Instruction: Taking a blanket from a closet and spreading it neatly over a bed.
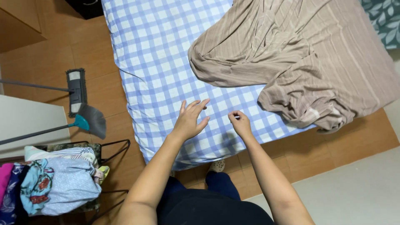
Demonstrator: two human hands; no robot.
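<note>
So my left hand [189,118] is spread flat, fingers apart, hovering over the blue checked sheet [158,54] on the bed. Right hand [239,123] has its fingertips pinched together, maybe on a bit of lint, can't really tell. The sheet looks smooth and tucked already. The beige striped blanket [300,62] is bunched up at 1 o'clock, not spread yet. Broom [89,118] and laundry pile [54,181] at 8 o'clock.

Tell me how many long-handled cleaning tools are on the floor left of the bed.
2. A flat mop lies on the wooden floor, and a teal-necked broom lies just below it, bristles toward the bed. Both handles run off the left.
</note>
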